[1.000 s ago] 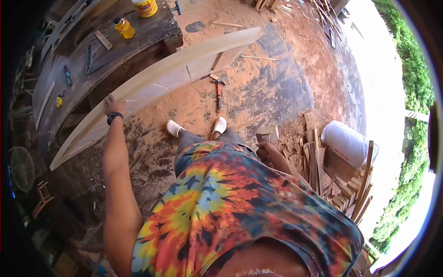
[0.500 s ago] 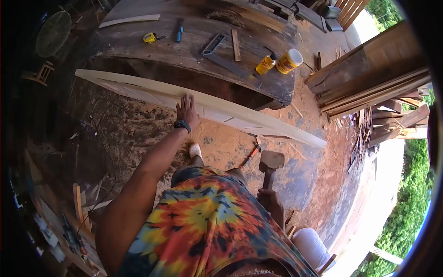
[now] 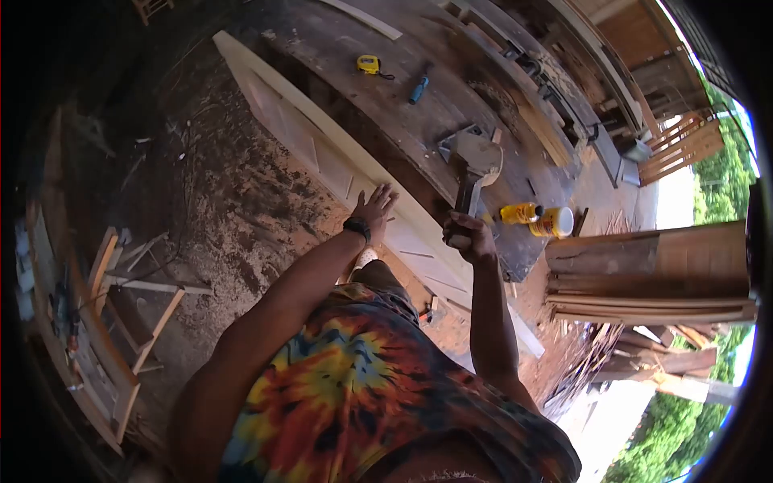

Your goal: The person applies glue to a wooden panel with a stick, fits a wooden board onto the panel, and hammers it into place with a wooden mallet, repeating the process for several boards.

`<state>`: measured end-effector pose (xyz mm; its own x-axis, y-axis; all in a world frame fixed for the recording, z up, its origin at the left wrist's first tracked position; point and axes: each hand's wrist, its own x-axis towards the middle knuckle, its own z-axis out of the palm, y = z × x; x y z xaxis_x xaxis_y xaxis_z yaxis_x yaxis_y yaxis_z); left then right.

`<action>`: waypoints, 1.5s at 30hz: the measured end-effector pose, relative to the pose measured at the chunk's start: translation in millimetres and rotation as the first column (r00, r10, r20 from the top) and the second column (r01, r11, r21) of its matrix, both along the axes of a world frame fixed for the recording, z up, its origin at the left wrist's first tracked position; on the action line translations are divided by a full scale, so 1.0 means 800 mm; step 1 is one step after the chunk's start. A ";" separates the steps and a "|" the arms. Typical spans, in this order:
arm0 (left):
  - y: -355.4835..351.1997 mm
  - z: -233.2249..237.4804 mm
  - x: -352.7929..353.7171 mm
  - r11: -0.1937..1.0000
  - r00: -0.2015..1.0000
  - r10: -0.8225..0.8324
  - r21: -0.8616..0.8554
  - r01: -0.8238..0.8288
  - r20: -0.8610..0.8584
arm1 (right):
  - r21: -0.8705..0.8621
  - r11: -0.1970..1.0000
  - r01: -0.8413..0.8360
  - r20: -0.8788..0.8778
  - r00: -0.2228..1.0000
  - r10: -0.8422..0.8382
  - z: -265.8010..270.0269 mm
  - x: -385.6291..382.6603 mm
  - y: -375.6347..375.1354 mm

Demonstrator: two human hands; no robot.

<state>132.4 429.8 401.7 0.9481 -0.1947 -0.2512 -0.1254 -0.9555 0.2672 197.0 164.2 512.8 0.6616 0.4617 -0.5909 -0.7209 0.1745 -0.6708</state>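
Observation:
My left hand [image 3: 375, 213] lies with spread fingers on the pale top edge of a long wooden panelled door [image 3: 322, 129], which stands on its side against the workbench [image 3: 338, 88]. A dark watch is on that wrist. In my right hand [image 3: 469, 236] is the handle of a mallet [image 3: 478, 157], its broad blocky head raised above the bench side of the door. Behind the mallet head, a square [image 3: 452, 143] on the bench is partly hidden. A hammer [image 3: 427, 313] with an orange handle lies on the floor near my feet, mostly covered.
On the bench are a yellow tape measure [image 3: 368, 64], a blue-handled tool [image 3: 419, 90], a yellow bottle [image 3: 518, 213] and a tub with a white lid [image 3: 555, 222]. Stacked boards [image 3: 652, 266] stand at right. Wooden frames [image 3: 149, 338] and sawdust are at left.
My right hand has raised the mallet from beside my body to above the door and bench. The view has turned, so the door now slants more steeply. My left hand stays on its edge.

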 end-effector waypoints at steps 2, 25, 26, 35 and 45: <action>-0.008 0.003 0.006 0.999 0.999 0.036 0.021 -0.037 0.016 | -0.070 0.997 -0.032 0.122 0.992 0.040 0.000 0.042 0.025; -0.053 -0.032 0.089 0.923 0.923 0.326 -0.140 -0.357 -0.206 | -0.608 0.791 -0.070 0.269 0.919 0.287 -0.071 0.324 0.093; -0.049 -0.017 0.087 0.928 0.928 0.301 -0.157 -0.338 -0.218 | -0.755 0.655 0.028 0.305 0.899 0.313 -0.057 0.314 0.099; -0.023 -0.040 0.091 0.813 0.920 0.373 -0.436 -0.386 -0.120 | -0.764 0.592 0.256 0.625 0.069 0.777 -0.153 0.175 0.036; 0.096 -0.082 0.162 -0.043 0.368 0.562 -0.470 -0.882 -0.741 | -0.944 0.114 0.310 0.223 0.344 0.912 -0.157 -0.005 0.001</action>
<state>261.7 506.8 336.4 0.5944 0.3336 -0.7317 0.7172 0.1914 0.6700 192.9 165.2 387.5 0.8944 0.4234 -0.1440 0.4008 -0.9017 -0.1622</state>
